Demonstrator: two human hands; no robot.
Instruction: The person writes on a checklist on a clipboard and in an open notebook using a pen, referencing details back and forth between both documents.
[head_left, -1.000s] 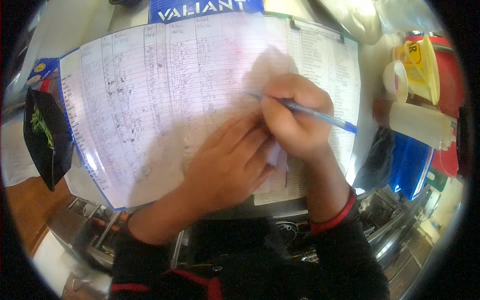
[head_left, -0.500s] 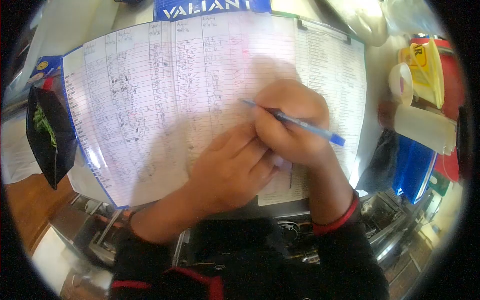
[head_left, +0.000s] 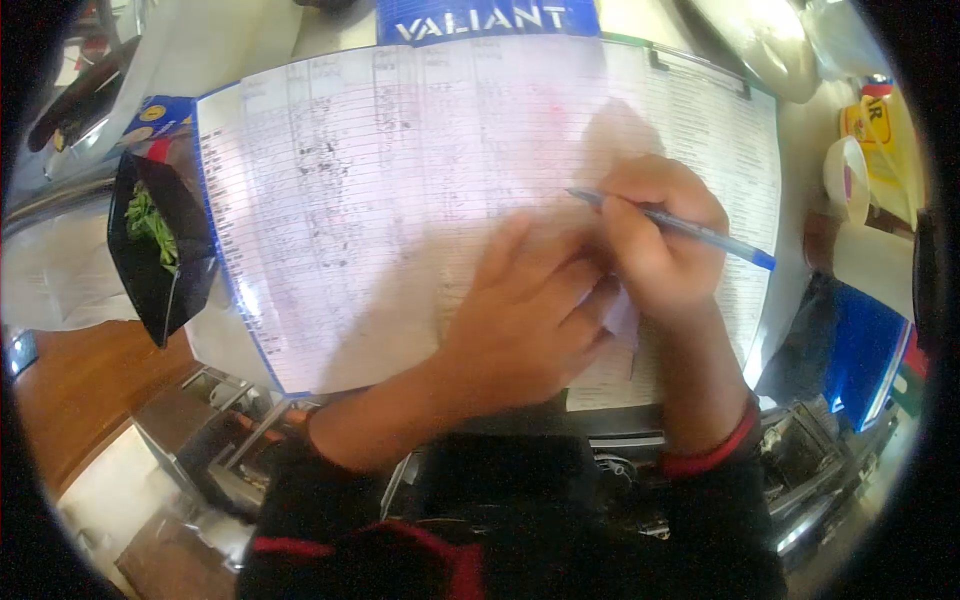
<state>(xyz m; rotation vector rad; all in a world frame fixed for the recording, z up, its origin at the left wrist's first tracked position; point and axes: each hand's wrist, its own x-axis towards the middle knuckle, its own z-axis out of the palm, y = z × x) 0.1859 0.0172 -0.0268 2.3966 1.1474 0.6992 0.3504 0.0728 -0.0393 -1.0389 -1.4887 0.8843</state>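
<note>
My right hand grips a blue-capped ballpoint pen, its tip pointing left, close to the ruled page. Under it lies a wide handwritten log sheet with columns of entries, its left edge bordered in blue. My left hand rests on the lower middle of the page with its fingers spread, the fingertips close to my right hand. A small pale piece of paper shows between the two hands; I cannot tell whether the left fingers touch it. To the right is a printed list on a clipboard.
A black container of green leaves stands at the left. Behind the sheets is a blue VALIANT package. On the right are a white cup, a yellow packet and a blue folder. Metal racks lie below the counter edge.
The whole scene has shifted right in view as the camera turned. My left fingers are more spread out. My right hand still holds the pen, its tip slightly further right on the page.
</note>
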